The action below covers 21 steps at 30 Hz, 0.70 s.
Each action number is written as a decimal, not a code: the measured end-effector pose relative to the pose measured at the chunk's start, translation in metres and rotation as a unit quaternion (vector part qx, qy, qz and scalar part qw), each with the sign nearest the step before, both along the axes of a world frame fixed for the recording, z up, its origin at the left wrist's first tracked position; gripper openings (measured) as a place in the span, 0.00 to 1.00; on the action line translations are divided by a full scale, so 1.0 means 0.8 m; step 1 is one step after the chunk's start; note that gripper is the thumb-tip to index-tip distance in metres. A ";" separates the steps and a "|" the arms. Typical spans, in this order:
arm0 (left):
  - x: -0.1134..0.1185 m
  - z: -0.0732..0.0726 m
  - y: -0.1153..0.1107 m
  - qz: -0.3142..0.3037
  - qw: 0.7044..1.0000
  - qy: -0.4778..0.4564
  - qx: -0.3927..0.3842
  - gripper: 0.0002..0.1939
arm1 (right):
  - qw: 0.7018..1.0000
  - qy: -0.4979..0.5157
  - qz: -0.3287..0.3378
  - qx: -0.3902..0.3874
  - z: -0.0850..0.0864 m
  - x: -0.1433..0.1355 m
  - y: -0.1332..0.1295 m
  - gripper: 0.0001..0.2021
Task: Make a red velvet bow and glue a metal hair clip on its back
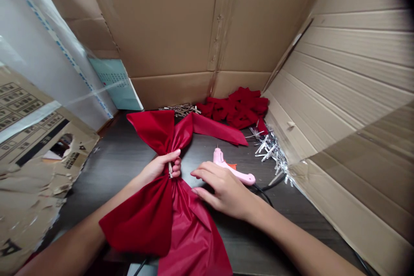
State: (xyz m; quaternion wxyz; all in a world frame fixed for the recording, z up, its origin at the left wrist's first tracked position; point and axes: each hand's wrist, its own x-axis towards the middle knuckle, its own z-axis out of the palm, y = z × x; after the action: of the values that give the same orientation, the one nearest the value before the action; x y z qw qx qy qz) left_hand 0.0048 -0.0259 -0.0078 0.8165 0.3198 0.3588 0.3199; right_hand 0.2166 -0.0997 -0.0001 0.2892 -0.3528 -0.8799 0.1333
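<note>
My left hand is closed round the pinched middle of a large red velvet bow. A silver metal clip lies along the gathered middle, beside my fingers. Shiny red tails of the bow spread toward me and off to the upper right. To the right of the bow my right hand hovers with fingers apart and nothing in them; its fingertips are close to the lower tail. Just beyond that hand a pink glue gun with an orange trigger rests on the dark table.
At the back lie a heap of red velvet pieces and a pile of metal clips. Silver twist ties line the right cardboard wall. A black cord runs from the glue gun. Torn cardboard stands at left.
</note>
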 end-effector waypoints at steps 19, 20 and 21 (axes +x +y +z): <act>-0.007 0.020 -0.006 0.041 0.999 0.022 -0.027 0.24 | 0.996 -0.087 0.014 0.026 0.001 -0.004 -0.002 0.07; -0.009 0.021 -0.004 0.044 0.998 0.024 -0.028 0.24 | 0.996 -0.086 0.015 0.026 0.001 -0.003 -0.002 0.07; -0.011 0.022 -0.002 0.049 0.998 0.025 -0.028 0.24 | 0.996 -0.084 0.016 0.026 0.001 -0.003 -0.002 0.07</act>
State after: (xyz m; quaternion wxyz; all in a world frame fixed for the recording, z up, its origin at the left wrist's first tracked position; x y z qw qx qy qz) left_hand -0.0041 -0.0273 0.0100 0.7995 0.2865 0.4029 0.3411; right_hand 0.2139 -0.1010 0.0008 0.2211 -0.3408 -0.9098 0.0846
